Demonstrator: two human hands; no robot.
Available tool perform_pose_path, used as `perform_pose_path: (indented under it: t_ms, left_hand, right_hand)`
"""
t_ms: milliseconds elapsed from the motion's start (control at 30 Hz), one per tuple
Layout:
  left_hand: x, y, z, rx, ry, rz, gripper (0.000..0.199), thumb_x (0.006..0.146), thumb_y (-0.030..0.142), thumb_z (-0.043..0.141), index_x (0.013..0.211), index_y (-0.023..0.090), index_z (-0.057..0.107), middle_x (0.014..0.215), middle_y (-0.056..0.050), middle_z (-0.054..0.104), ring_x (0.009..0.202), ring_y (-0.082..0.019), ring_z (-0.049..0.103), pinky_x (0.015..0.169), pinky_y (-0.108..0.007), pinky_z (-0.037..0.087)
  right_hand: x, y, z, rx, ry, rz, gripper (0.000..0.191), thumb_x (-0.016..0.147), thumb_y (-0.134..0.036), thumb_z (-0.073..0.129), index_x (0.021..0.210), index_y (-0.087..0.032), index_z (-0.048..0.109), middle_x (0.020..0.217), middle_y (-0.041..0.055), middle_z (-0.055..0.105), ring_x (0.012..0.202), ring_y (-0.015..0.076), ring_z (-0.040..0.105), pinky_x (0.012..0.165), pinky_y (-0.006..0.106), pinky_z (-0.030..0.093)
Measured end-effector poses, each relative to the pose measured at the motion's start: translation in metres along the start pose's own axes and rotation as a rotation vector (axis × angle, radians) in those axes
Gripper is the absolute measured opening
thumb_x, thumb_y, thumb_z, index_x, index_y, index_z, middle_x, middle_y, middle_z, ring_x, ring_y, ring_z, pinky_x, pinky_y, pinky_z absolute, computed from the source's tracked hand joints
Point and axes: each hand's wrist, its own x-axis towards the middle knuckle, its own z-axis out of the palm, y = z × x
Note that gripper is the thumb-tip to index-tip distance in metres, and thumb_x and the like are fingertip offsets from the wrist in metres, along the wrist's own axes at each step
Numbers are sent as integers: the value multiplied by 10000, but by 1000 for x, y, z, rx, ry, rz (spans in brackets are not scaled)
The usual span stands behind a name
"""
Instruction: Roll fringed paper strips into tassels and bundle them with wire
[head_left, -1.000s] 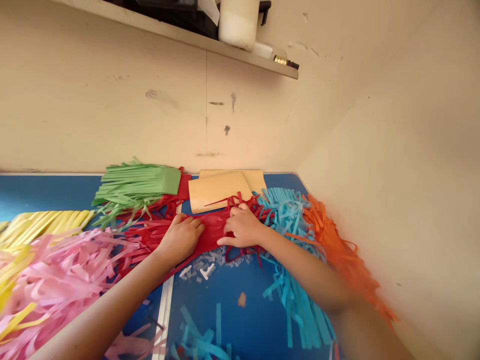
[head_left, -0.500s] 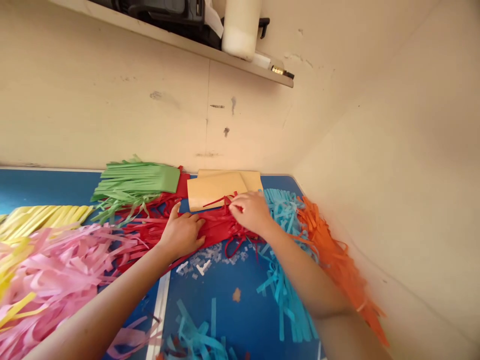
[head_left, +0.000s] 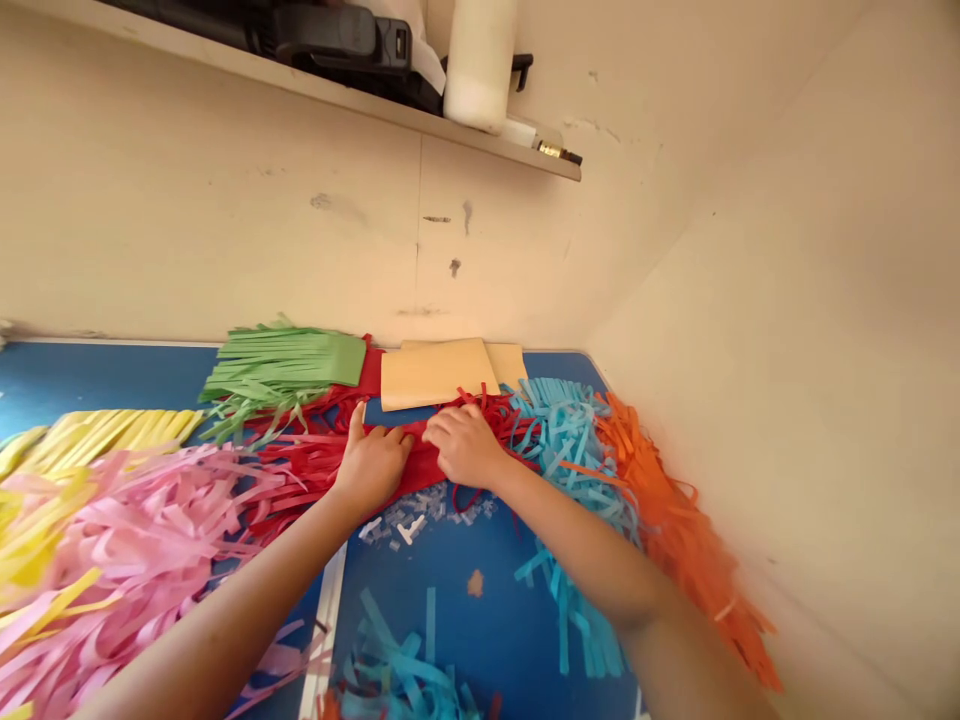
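Observation:
A red tissue-paper fringe (head_left: pixel 424 468) lies across the far part of the blue table, its cut strips spreading out both ways from a solid middle band. On the left of that band my left hand (head_left: pixel 373 462) rests palm down, fingers loosely stretched and thumb apart. My right hand (head_left: pixel 466 447) lies on the band just to the right of it, fingers pointing left and flat over the paper. Red strips stick out behind my right wrist. Folded tan paper (head_left: pixel 439 372) sits just beyond both hands.
Green (head_left: pixel 292 360), yellow (head_left: pixel 127 432) and pink fringes (head_left: pixel 165 530) lie to the left; blue (head_left: pixel 570 430) and orange ones (head_left: pixel 675 520) to the right. Clear scraps (head_left: pixel 409 525) and loose blue strips (head_left: pixel 405 680) lie nearer. A shelf (head_left: pixel 337 95) with a white bottle (head_left: pixel 480 70) hangs above.
My right hand has moved left and slightly down from the red strips onto the solid band, close to my left hand. My left hand stays on the red paper.

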Motion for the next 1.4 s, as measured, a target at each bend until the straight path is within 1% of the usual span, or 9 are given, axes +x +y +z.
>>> perform_pose_path:
  t_ms: [133,267,500,733,833,1000,1167,1267,1400]
  left_hand:
    - [-6,-4,-4,45,8,8,366,885,104,376,842,195,728,805,-105,712,868,-288,636,1134,-683,116]
    - [-10,-15,-17,79,38,-20,356,922,157,390,873,215,738,880,-85,731,1060,-303,596,1156,-672,11]
    - [10,-44,-55,120,47,-35,316,905,237,432,813,236,735,919,-66,748,1033,-271,613,1156,-631,53]
    - [14,-60,-111,227,104,-93,312,892,277,421,835,215,721,886,-34,731,1054,-242,581,1141,-621,-17]
    - [5,-46,-117,214,183,-214,341,906,299,403,865,188,722,941,-88,734,1045,-279,587,1126,-651,-1]
    - [-7,-23,-115,155,213,-326,406,909,282,335,832,172,718,850,-115,716,1001,-312,608,1042,-701,143]
    - [-21,-53,-136,59,246,-629,311,808,356,436,764,211,709,769,-109,686,965,-390,608,876,-700,283]
    - [-29,-56,-148,-9,437,-677,241,776,360,475,732,240,679,776,-86,679,1019,-399,584,905,-704,261]
    - [-33,1,-130,-78,576,-399,262,877,318,441,867,237,691,775,-61,679,1087,-360,558,1033,-742,83]
  right_hand:
    - [4,2,4,24,-63,42,226,853,-231,566,1046,-194,677,1062,77,712,1038,237,574,951,418,317]
    - [-4,6,-7,2,57,219,293,891,-224,514,1151,-182,643,1222,107,666,1194,280,495,1014,483,256]
    - [-32,-63,10,60,-15,-160,239,943,-303,502,1070,-189,670,1199,81,680,1062,231,571,890,386,375]
    - [-30,-37,6,60,16,498,452,974,-426,452,1281,-127,596,1330,174,600,1156,317,544,946,473,392]
    - [-34,-38,6,54,-5,498,347,939,-326,516,1186,-132,662,1368,177,576,1210,346,500,1015,519,328]
    - [-24,-37,-4,100,35,591,556,943,-390,508,1446,-167,435,1388,156,567,1170,295,557,966,436,396]
    - [-37,-24,-36,135,130,739,546,976,-412,428,1466,-172,389,1333,134,605,1111,266,603,876,382,447]
    - [-69,-60,-35,105,180,607,371,994,-396,402,1268,-222,580,1252,95,650,1126,276,573,925,440,416]
    - [-115,-152,7,150,-9,-69,432,936,-613,454,1125,-275,647,1241,35,664,1116,277,577,892,482,454]
